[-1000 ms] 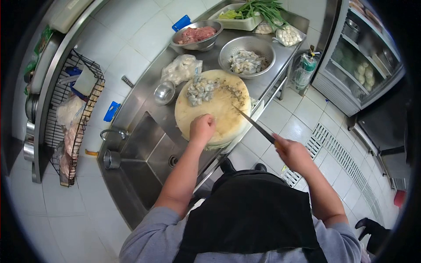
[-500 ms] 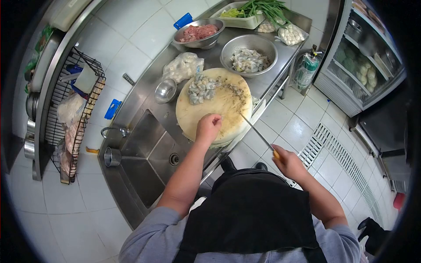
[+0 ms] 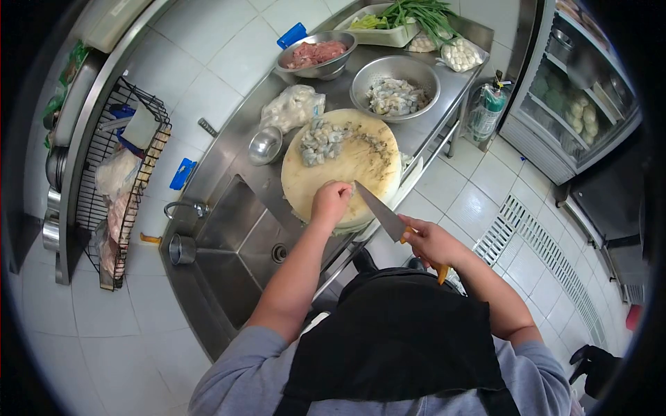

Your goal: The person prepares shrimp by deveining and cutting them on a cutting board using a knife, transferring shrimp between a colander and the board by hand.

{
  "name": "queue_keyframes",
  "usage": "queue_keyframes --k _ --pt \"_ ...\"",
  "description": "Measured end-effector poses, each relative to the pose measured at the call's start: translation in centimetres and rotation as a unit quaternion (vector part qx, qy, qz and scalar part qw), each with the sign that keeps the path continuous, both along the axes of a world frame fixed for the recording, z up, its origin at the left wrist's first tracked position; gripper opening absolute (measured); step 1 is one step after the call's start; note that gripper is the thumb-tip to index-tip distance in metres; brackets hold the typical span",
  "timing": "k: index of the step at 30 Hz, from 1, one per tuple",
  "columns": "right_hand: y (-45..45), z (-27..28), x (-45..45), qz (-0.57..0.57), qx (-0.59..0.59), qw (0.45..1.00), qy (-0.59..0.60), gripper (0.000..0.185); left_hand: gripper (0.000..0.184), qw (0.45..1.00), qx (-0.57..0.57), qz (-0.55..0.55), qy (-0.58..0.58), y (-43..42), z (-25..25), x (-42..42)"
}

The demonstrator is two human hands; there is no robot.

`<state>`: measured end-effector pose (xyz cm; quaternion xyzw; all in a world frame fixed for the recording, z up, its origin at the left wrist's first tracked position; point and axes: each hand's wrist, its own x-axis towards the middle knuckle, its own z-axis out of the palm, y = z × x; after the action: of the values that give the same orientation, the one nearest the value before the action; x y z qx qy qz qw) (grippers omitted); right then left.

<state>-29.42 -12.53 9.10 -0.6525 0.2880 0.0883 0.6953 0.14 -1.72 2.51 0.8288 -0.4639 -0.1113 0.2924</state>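
Note:
My right hand (image 3: 429, 244) is wrapped round the yellow handle of a kitchen knife (image 3: 380, 212). The blade reaches left over the edge of the round chopping board (image 3: 374, 166), its tip close to my left fingertips. My left hand (image 3: 331, 202) is closed above the near side of the board, pinching a small greyish shrimp that is mostly hidden. A pile of peeled shrimp (image 3: 320, 142) lies toward the back left of the board. Dark scraps (image 3: 377, 143) are scattered at its back right. Behind the board, a steel bowl (image 3: 431, 104) holds more shrimp.
A plastic bag (image 3: 295, 107) of pale food and a small steel bowl (image 3: 266, 145) lie left of the board. Farther back are a bowl of raw meat (image 3: 316, 54) and a tray of greens (image 3: 388, 35). A sink (image 3: 239, 256) is on the left, a glass-door fridge (image 3: 576, 104) right.
The knife has swung from edge-on to showing its flat side, and its tip has come left to my left fingertips. My right hand has moved left and turned. My left hand barely moved.

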Motion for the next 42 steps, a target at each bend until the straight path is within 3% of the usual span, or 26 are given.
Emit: queue_keyframes --k 13,16,18,24,31,38,42 --pt "-0.7 -1.4 1.9 -0.011 0.075 0.997 -0.029 0.055 0.016 0.997 0.055 -0.029 0.036 0.1 0.5 1.1" --pt "-0.6 -0.6 0.3 0.020 0.034 0.999 -0.013 0.056 0.017 0.998 0.057 -0.030 0.011 0.3 0.6 1.1" --pt "-0.4 0.1 -0.2 0.025 0.037 0.999 -0.008 0.055 0.016 0.994 0.054 0.019 0.097 0.1 0.2 0.7" --pt "0.2 0.3 -0.4 0.032 0.033 0.999 -0.013 0.054 0.018 0.985 0.005 0.068 0.160 -0.2 -2.0 0.9" --pt "0.0 0.0 -1.4 0.051 0.047 0.998 -0.007 0.055 0.017 0.988 0.010 0.089 0.122 -0.1 -2.4 0.6" --pt "-1.2 3.0 -3.4 0.112 0.030 0.993 0.036 0.052 0.016 0.989 0.016 0.084 0.123 0.0 -2.0 0.9" --pt "-1.1 2.8 -3.3 0.037 -0.019 0.999 0.025 0.052 0.015 0.992 0.087 0.049 0.074 -0.3 1.5 -0.4"
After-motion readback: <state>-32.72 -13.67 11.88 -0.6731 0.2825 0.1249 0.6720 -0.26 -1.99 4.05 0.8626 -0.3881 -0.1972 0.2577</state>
